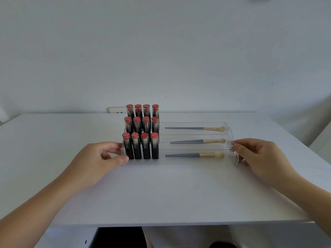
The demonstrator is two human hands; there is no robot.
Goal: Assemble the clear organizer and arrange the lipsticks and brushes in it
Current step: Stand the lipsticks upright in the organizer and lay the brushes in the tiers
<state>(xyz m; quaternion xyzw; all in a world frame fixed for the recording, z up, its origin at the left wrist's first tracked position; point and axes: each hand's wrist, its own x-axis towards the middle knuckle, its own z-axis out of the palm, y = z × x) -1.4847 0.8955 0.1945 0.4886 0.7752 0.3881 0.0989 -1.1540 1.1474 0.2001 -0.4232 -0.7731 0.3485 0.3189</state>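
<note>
Holding the clear organizer point(192, 162) at both ends, I have my left hand point(100, 158) curled round its left end and my right hand point(258, 156) curled round its right end; my left thumb lies along the near left corner, just beside the nearest lipstick, while the fingers of that hand reach round the left wall behind it; my right fingertips point(236, 146) pinch the right wall where the steps meet it, and that clear wall blurs what lies behind it, so I cannot tell how far the thumb wraps. The organizer sits on the white table point(161, 194), about the middle of it and somewhat toward the far edge, with three steps rising from near to far. Its left part carries twelve lipsticks point(141, 133), all upright with red tops and dark bodies, four on each step; the near row point(141, 148) stands lowest, the middle row point(141, 125) behind it, the far row point(142, 110) highest. Its right part carries three brushes, each lying flat in its own long compartment with the grey handle pointing left and the pale bristles pointing right; the near brush point(195, 155) is on the lowest step, the middle brush point(197, 141) on the step behind, the far brush point(194, 128) on the highest step. Beyond the table stands a pale wall point(161, 51); a white socket plate point(116, 110) shows low on it, just left of the far row.
</note>
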